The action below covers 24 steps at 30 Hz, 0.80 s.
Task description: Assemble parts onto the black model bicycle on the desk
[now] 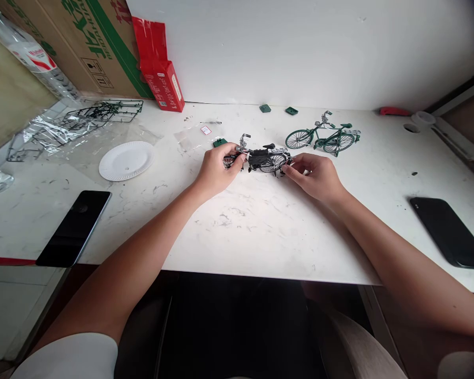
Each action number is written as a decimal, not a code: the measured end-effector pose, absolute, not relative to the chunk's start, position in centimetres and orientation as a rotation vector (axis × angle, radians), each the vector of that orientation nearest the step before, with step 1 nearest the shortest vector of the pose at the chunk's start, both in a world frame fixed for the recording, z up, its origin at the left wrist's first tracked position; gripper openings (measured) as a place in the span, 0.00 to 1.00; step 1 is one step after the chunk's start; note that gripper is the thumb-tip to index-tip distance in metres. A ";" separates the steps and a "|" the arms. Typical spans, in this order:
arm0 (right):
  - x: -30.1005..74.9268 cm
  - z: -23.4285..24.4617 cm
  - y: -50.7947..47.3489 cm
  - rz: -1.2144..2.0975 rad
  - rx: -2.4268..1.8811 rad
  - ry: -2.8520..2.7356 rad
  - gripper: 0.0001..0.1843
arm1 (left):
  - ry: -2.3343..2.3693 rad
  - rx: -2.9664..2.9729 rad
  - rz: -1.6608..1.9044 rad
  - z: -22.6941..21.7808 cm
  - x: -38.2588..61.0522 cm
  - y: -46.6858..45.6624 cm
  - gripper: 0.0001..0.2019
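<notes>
Black-and-silver miniature bicycle [259, 157], centre: left hand [219, 167] pinching front end, right hand [316, 172] pinching rear. Wheels, handlebar [244, 138], saddle [269, 146] fitted; seemingly near complete, smallest fittings unclear. Green spoked-wheel miniature bicycle [324, 141] far right, standing.

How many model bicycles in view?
2. The black model bicycle is near the picture's middle, on or just above the white table; the green model bicycle stands farther back, to its right. No others appear hidden.
</notes>
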State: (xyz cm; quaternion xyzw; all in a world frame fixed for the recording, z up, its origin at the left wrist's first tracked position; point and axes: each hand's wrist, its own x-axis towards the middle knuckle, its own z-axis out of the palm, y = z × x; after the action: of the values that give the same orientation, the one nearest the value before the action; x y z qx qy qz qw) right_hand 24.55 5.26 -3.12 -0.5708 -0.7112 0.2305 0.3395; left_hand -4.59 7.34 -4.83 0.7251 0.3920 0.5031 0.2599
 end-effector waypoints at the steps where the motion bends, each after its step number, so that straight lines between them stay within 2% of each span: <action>1: 24.5 -3.1 5.3 0.607 -1.482 -1.841 0.25 | 1.061 1.955 1.362 -4.8 -4.6 7.3 0.05; 24: 24.4 -3.2 5.1 0.584 -1.435 -1.902 0.29 | 0.951 1.672 1.424 -6.2 -4.3 8.6 0.04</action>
State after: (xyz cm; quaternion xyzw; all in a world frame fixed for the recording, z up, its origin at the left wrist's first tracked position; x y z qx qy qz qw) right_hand 24.36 5.06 -3.23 -0.5506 -0.7298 0.2241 0.3376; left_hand -4.31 8.62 -6.18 0.6503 0.3699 0.5539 0.3654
